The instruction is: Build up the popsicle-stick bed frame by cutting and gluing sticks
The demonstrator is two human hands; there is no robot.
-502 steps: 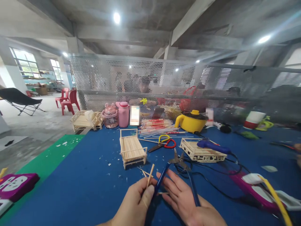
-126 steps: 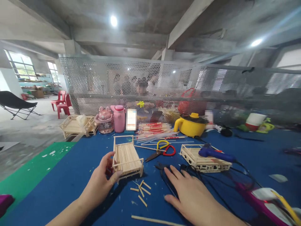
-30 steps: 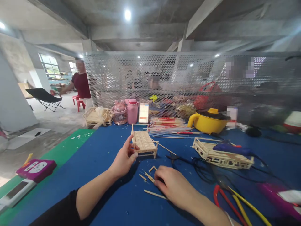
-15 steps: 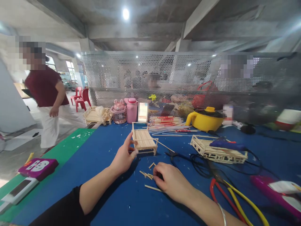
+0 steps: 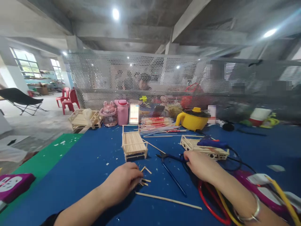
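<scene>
The left hand (image 5: 122,182), at the lower centre of the frame, bends its fingers down over a cluster of short sticks (image 5: 147,181); whether it pinches one is hidden behind the knuckles. The right hand (image 5: 202,164), right of centre, has its fingers curled at the end of one handle of the pliers (image 5: 173,178), but I cannot tell if it grips it. The pliers lie with their handles spread wide, the other handle pointing towards the lower edge. A long stick (image 5: 168,201) rests on the blue bench (image 5: 80,169) just below the cluster, probably laid there so stick and pliers are both within easy reach.

Near the middle of the frame a small bed (image 5: 134,141) made of sticks stands upright on its legs, apart from both hands, likely set back to leave working room. At right, a blue glue gun (image 5: 213,143) lies across another stick frame (image 5: 191,145), which perhaps serves as a rest for it. Scissors (image 5: 204,203) lie partly under the right forearm.
</scene>
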